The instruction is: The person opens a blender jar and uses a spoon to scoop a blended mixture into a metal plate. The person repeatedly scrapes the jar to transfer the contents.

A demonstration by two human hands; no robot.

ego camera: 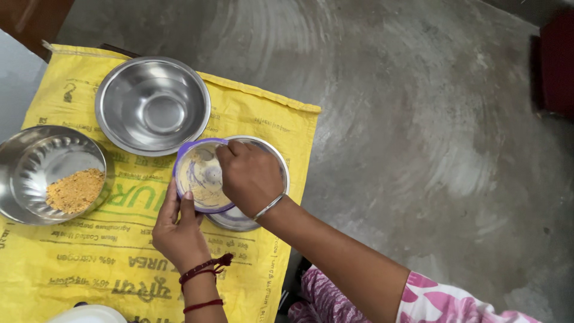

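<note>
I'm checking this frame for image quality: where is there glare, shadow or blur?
Head view: soft glare on the empty round steel bowl and streaky sheen on the grey concrete floor; the right hand shades the purple-rimmed plastic container; focus is fairly sharp throughout.

The left hand (178, 230) is reaching up from below, its fingers extending upward and its thumb spreading slightly aside. The right hand (250, 174) is lying just above and right of it, knuckles up, fingers curling down, forearm stretching back toward the lower right.
</note>
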